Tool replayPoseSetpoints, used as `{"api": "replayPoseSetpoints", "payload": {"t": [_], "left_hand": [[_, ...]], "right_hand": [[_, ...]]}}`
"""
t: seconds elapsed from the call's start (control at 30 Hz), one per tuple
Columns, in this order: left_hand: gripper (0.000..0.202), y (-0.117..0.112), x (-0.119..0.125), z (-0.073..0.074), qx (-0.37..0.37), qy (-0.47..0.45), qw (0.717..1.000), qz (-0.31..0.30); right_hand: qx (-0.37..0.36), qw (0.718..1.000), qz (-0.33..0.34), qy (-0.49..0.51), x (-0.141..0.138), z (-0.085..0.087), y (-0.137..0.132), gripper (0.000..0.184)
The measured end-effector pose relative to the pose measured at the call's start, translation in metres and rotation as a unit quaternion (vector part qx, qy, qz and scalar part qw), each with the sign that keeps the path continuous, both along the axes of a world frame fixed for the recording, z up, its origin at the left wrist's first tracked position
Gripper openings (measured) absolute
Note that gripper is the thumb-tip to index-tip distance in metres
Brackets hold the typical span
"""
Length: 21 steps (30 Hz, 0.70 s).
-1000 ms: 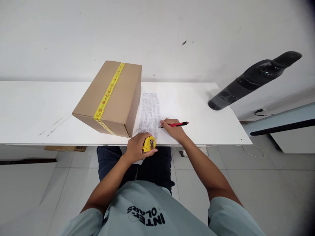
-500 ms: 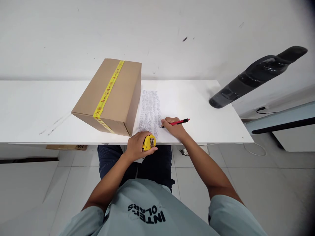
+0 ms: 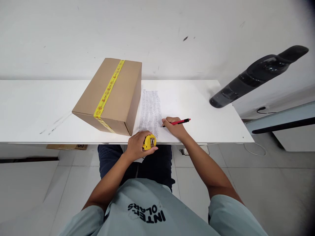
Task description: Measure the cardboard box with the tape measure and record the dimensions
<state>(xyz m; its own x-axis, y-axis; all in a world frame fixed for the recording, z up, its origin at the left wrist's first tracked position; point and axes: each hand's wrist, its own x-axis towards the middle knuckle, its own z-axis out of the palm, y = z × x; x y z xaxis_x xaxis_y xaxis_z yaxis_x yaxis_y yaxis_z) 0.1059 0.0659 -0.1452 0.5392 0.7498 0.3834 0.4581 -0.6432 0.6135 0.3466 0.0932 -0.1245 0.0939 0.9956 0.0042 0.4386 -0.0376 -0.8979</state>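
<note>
The left hand (image 3: 136,146) grips a tape measure (image 3: 149,143) near the box (image 3: 112,90); the right hand (image 3: 175,127), right of the box, holds a pen (image 3: 181,121), seemingly touching paper (image 3: 150,109).

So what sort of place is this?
Perhaps a workroom or stockroom: a taped cardboard box and a densely written paper sit on a long white table along the wall, and the left hand holds a yellow tape measure.
</note>
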Motion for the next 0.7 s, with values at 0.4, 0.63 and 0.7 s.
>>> {"api": "replayPoseSetpoints", "payload": {"t": [0.4, 0.63, 0.7], "left_hand": [[0.06, -0.0005, -0.0011, 0.0013, 0.001, 0.009, 1.0, -0.002], [0.059, -0.0003, -0.0008, 0.0007, 0.012, -0.008, 1.0, -0.007], [0.059, -0.0001, -0.0006, 0.001, 0.006, -0.004, 1.0, -0.009]], "right_hand": [[0.003, 1.0, -0.018, -0.003, 0.0014, -0.0004, -0.0021, 0.045], [0.007, 1.0, -0.016, -0.017, 0.0029, -0.0022, -0.0017, 0.047], [0.01, 0.999, -0.018, -0.025, 0.0033, -0.0055, -0.0013, 0.048]]}}
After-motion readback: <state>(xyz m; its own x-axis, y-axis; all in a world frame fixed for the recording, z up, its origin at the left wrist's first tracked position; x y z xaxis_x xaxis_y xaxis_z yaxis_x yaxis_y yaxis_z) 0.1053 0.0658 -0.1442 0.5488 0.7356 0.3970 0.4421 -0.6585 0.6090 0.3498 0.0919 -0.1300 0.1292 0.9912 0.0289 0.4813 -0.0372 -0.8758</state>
